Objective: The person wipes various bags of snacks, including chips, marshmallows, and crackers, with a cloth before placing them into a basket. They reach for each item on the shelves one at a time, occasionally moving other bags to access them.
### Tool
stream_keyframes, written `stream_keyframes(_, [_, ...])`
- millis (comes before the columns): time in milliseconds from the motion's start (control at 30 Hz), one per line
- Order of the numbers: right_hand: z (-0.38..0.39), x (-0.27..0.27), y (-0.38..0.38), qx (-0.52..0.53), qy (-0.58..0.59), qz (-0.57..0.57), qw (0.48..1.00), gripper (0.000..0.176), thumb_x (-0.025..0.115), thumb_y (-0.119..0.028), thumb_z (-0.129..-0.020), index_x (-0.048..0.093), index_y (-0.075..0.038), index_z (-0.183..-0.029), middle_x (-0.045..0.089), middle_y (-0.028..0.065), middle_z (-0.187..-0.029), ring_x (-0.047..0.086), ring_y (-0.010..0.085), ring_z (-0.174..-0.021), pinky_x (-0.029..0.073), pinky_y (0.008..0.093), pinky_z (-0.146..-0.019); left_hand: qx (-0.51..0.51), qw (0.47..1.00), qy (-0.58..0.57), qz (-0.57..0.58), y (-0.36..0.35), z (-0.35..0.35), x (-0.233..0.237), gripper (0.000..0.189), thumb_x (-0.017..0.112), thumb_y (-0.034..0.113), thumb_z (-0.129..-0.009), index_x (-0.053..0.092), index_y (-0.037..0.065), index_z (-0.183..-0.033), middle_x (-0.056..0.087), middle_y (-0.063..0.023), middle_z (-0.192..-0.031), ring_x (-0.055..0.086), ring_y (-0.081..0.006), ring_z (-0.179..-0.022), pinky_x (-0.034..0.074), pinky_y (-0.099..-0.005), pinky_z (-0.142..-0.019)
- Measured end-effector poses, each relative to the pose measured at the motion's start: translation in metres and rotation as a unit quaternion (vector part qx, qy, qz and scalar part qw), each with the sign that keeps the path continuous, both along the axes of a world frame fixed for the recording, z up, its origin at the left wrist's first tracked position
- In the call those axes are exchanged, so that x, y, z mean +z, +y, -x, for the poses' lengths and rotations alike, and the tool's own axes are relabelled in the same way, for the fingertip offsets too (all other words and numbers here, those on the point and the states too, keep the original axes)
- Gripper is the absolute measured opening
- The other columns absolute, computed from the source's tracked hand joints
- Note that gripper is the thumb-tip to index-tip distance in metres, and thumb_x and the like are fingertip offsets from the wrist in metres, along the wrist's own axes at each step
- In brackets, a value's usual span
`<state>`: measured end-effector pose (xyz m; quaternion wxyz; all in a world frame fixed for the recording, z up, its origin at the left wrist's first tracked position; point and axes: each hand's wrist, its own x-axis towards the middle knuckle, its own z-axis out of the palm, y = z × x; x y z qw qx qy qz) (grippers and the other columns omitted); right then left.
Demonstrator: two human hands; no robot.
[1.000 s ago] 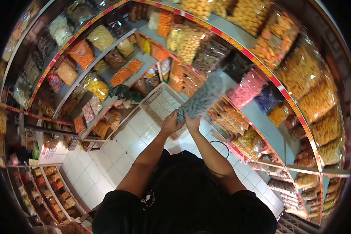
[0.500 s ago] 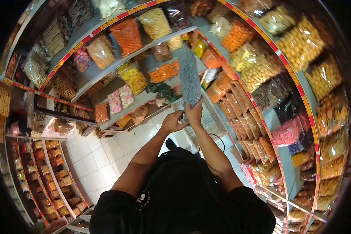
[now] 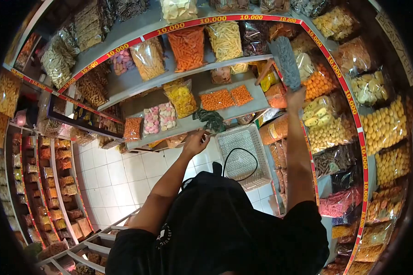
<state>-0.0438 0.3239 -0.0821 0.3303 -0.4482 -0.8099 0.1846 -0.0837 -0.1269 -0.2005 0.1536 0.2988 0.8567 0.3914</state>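
Observation:
A long grey fluffy duster [image 3: 287, 62] is held out by my right hand [image 3: 296, 97], whose fingers wrap round its lower end. Its fluffy head lies against the corner where the back and right shelves meet, beside bags of orange snacks [image 3: 320, 82]. My left hand [image 3: 196, 142] hangs in front of the lower shelf with its fingers curled; what they hold, if anything, is too small to tell. Just above it, a dark green plastic bag [image 3: 209, 120] lies on the shelf edge.
A white plastic basket [image 3: 263, 153] with a black cable loop [image 3: 256, 167] stands below, between my arms. Shelves of bagged snacks curve round me, with a red price strip [image 3: 213, 19] along the upper edge. White floor tiles [image 3: 119, 176] show at the left.
My right hand has swung to the right and forward with the duster. My left hand has moved apart from it, slightly left. The view has turned, showing more of the basket and cable.

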Motion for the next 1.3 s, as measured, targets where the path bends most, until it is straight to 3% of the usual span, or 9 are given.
stream_keyframes(267, [0.023,-0.004,0.080,-0.023,-0.212,-0.086,0.973,0.049,0.068,-0.026,-0.086,0.054,0.001,-0.125,0.050,0.0277,-0.130,0.059,0.0432,-0.110,0.052,0.0518,-0.091,0.076,0.997,-0.011,-0.006,-0.018,0.006,-0.004,0.026,0.063,0.027,-0.095,0.064,0.001,-0.099,0.068,-0.0144,-0.077,0.067,-0.0263,-0.068,0.053,-0.0393,-0.064])
stream_keyframes(400, [0.034,-0.024,0.101,-0.004,-0.306,-0.121,0.944,0.041,0.064,-0.021,-0.089,0.060,-0.001,-0.124,0.046,0.0202,-0.143,0.048,0.0385,-0.129,0.046,0.0503,-0.101,0.103,0.993,-0.054,0.025,-0.034,0.003,-0.028,0.024,0.062,0.026,-0.094,0.065,0.003,-0.100,0.069,-0.0148,-0.079,0.068,-0.0262,-0.069,0.053,-0.0397,-0.064])
stream_keyframes(433, [0.037,-0.037,0.103,-0.024,-0.305,-0.198,0.931,0.036,0.062,-0.023,-0.091,0.063,-0.003,-0.121,0.051,0.0162,-0.140,0.046,0.0368,-0.132,0.045,0.0498,-0.102,0.112,0.992,-0.057,0.026,-0.036,0.003,-0.031,0.025,0.063,0.027,-0.094,0.065,0.003,-0.100,0.069,-0.0149,-0.081,0.069,-0.0264,-0.069,0.053,-0.0402,-0.064])
stream_keyframes(633, [0.040,-0.095,0.137,0.050,-0.371,-0.168,0.912,0.039,0.061,-0.035,-0.092,0.072,0.001,-0.103,0.065,0.0152,-0.121,0.053,0.0373,-0.121,0.050,0.0518,-0.093,0.149,0.984,-0.076,0.065,-0.045,-0.007,-0.036,0.026,0.062,0.030,-0.094,0.066,0.006,-0.101,0.071,-0.0144,-0.083,0.070,-0.0274,-0.071,0.054,-0.0411,-0.066])
stream_keyframes(700, [0.041,-0.089,0.135,0.059,-0.387,-0.120,0.912,0.047,0.062,-0.037,-0.091,0.062,0.001,-0.118,0.062,0.0182,-0.125,0.055,0.0370,-0.119,0.049,0.0527,-0.094,0.154,0.982,-0.085,0.065,-0.050,-0.010,-0.041,0.026,0.062,0.031,-0.094,0.066,0.006,-0.101,0.071,-0.0143,-0.083,0.070,-0.0275,-0.071,0.054,-0.0413,-0.067])
stream_keyframes(1033, [0.004,-0.075,-0.020,0.142,-0.157,-0.265,0.941,0.047,0.069,-0.037,-0.085,0.059,-0.003,-0.117,0.061,0.0187,-0.117,0.054,0.0384,-0.114,0.043,0.0514,-0.096,0.146,0.984,-0.098,-0.002,-0.066,-0.027,-0.080,0.020,0.065,0.025,-0.093,0.067,0.006,-0.099,0.069,-0.0123,-0.079,0.068,-0.0259,-0.068,0.053,-0.0381,-0.065])
stream_keyframes(1167, [-0.014,-0.163,-0.078,0.299,-0.185,-0.124,0.928,0.025,0.068,-0.032,-0.086,0.068,-0.011,-0.098,0.066,0.0097,-0.103,0.059,0.0287,-0.107,0.044,0.0485,-0.089,0.161,0.981,-0.099,-0.052,-0.064,-0.020,-0.100,0.017,0.067,0.020,-0.090,0.067,0.005,-0.098,0.068,-0.0124,-0.077,0.065,-0.0265,-0.066,0.052,-0.0367,-0.063])
stream_keyframes(1200, [-0.019,-0.185,-0.098,0.320,-0.136,-0.206,0.914,0.023,0.067,-0.031,-0.086,0.068,-0.010,-0.093,0.067,0.0087,-0.091,0.061,0.0299,-0.101,0.046,0.0481,-0.084,0.167,0.978,-0.115,-0.046,-0.065,-0.025,-0.096,0.017,0.067,0.020,-0.090,0.067,0.005,-0.099,0.068,-0.0130,-0.079,0.066,-0.0272,-0.068,0.052,-0.0374,-0.065])
stream_keyframes(1300, [-0.014,-0.225,-0.142,0.384,-0.194,-0.059,0.901,0.026,0.067,-0.032,-0.087,0.067,-0.008,-0.095,0.065,0.0137,-0.104,0.060,0.0329,-0.105,0.046,0.0541,-0.089,0.180,0.980,-0.023,-0.078,-0.067,-0.009,-0.145,0.016,0.067,0.017,-0.089,0.068,0.005,-0.100,0.068,-0.0156,-0.086,0.066,-0.0313,-0.086,0.052,-0.0411,-0.077])
